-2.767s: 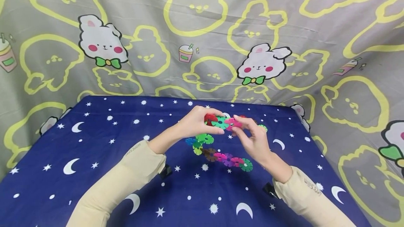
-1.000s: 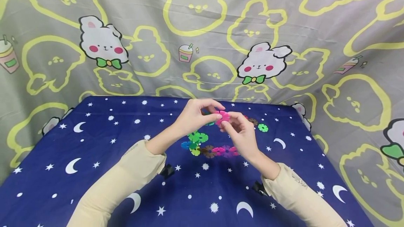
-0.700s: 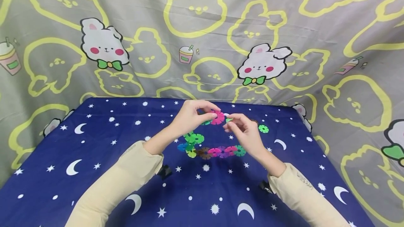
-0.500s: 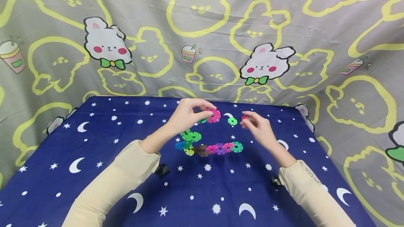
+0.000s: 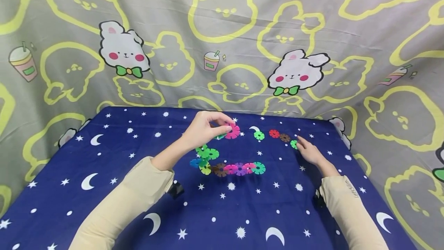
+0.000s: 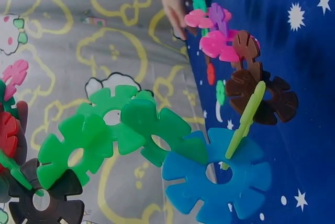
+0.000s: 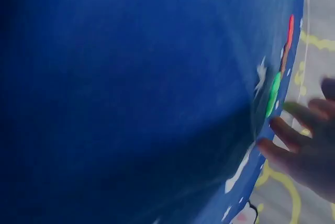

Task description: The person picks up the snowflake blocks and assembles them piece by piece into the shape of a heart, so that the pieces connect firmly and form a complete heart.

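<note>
A pink disc is pinched between the thumb and fingers of the left hand, at the far end of a chain of linked notched discs. On the near side, the chain is ended at the right by a teal disc. The right hand is held with fingers extended and nothing gripped, its fingertips at a green disc on the table; contact cannot be told. Left of that disc, a brown disc and a red disc are seen.
</note>
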Demonstrator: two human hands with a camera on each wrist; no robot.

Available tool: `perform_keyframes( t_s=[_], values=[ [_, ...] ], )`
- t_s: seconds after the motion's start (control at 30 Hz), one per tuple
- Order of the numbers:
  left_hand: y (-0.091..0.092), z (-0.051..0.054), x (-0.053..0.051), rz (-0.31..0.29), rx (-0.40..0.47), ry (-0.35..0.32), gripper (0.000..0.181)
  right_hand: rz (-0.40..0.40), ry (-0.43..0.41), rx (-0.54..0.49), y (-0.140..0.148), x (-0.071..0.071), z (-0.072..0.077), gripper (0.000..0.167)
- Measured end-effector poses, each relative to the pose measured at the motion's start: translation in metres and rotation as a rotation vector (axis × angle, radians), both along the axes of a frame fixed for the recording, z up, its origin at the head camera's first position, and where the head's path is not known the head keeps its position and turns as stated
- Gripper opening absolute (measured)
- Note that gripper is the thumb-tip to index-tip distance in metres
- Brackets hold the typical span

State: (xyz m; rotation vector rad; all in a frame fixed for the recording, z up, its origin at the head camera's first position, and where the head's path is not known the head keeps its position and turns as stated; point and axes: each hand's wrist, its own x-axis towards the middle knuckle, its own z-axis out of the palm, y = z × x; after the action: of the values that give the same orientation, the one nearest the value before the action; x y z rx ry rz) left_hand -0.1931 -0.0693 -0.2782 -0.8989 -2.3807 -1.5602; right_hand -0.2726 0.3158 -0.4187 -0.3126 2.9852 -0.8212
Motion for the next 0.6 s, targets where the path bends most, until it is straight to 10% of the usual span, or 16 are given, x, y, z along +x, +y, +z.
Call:
perform_keyframes(
  t_s=[0.6],
  values=[
    [0.001, -0.003, -0.002, 0.008, 0.004, 0.015, 0.013, 0.248, -0.112, 0.034, -0.019, 0.023, 0.002, 0.040]
  ],
)
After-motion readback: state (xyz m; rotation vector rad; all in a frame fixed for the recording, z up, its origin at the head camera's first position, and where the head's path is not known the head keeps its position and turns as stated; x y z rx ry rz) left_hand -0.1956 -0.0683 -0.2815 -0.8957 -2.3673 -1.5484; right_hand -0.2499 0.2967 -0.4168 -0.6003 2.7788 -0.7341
